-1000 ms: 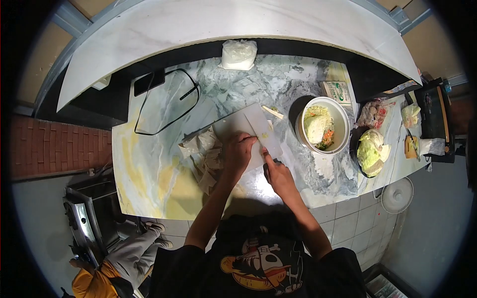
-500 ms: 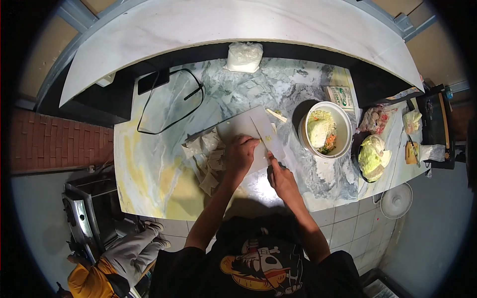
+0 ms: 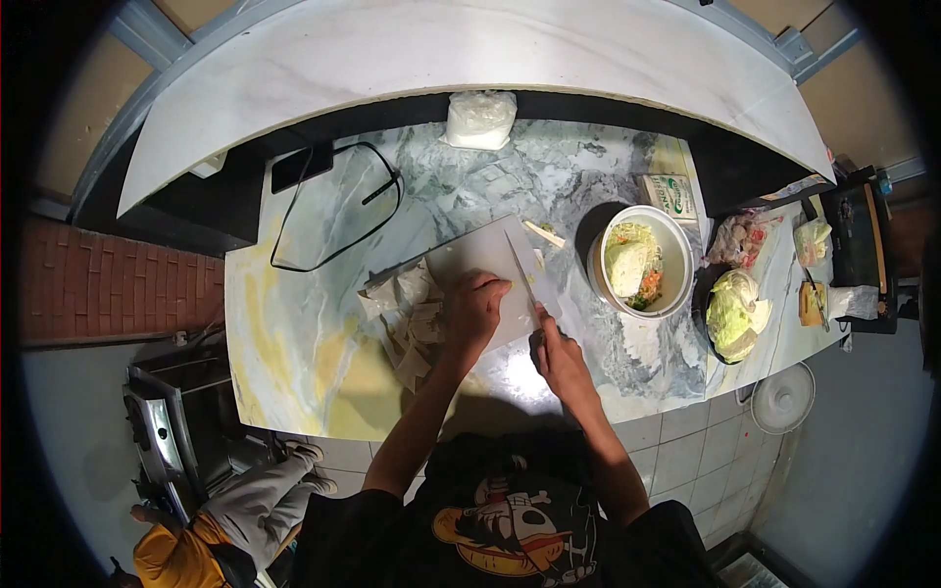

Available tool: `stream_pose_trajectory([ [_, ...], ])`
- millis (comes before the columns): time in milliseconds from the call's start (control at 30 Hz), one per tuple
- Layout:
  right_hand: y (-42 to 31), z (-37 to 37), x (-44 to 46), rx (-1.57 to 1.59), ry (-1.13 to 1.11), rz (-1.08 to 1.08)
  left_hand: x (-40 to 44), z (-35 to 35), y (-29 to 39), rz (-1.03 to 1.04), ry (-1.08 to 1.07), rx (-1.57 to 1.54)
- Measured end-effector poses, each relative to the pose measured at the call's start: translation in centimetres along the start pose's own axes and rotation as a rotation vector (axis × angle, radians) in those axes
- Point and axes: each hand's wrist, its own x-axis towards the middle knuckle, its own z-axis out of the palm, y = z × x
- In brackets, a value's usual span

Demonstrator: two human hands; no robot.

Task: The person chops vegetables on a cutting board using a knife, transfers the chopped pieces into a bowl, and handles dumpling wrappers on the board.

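A kitchen knife (image 3: 520, 267) is gripped in my right hand (image 3: 561, 358), its blade pointing away over the white cutting board (image 3: 470, 245). To the left of the blade, my left hand (image 3: 474, 306) rests on the board with fingers curled together; whatever they pinch is hidden. Small yellowish-green bits lie by the blade. Several pale, flat, angular pieces (image 3: 404, 294) are piled at the board's left side, partly behind my left forearm. Past the board's far right corner lies a pale, stick-like scrap (image 3: 545, 234).
On the right stand a white tub (image 3: 684, 245) of chopped vegetables and a cabbage (image 3: 735, 316). A bag of white powder (image 3: 481, 120) sits at the back. A black strap (image 3: 338, 252) lies left. Another person (image 3: 211, 529) is at lower left.
The knife and my right hand have shifted slightly right, away from my left fingers. My left hand stays in nearly the same place on the board.
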Motion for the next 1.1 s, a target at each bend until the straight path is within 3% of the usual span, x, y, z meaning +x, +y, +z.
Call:
stream_pose_trajectory([
  [467,0.4,0.8,-0.3,-0.102,0.045,-0.162,0.0,0.2,-0.3,0.053,0.04,0.01],
  [1100,-1.0,0.7,0.6,-0.227,0.06,-0.065,0.2,-0.5,0.6,0.025,-0.002,0.013],
])
